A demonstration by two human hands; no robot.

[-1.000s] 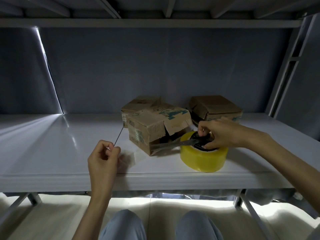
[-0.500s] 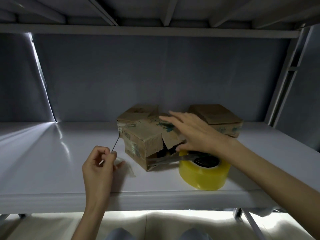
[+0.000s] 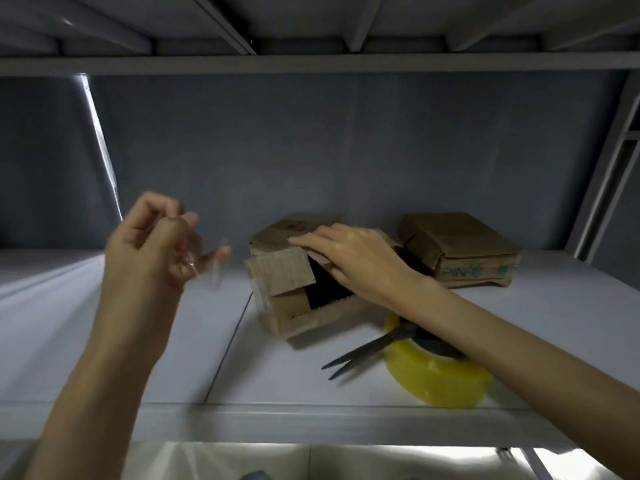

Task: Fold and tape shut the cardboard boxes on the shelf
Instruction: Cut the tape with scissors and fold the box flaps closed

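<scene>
**Tape strip lifted, right hand now flat on the open box**

A second ago the right hand (image 3: 349, 258) was at the scissors (image 3: 374, 348) on the yellow tape roll (image 3: 446, 379); it has since left them lying there and moved onto the near cardboard box (image 3: 294, 296), where it rests with fingers straight across the top flaps. The left hand (image 3: 149, 244), which was low by the shelf (image 3: 104, 341) edge, has risen and pinches a clear strip of tape (image 3: 207, 261) between thumb and fingertips, well left of the box. The box sits mid-shelf, one front flap (image 3: 280, 271) still sticking out over a dark gap. So cutting looks done; the flaps probably need pressing closed before the strip goes on. A second box (image 3: 460, 251) behind appears already folded
</scene>
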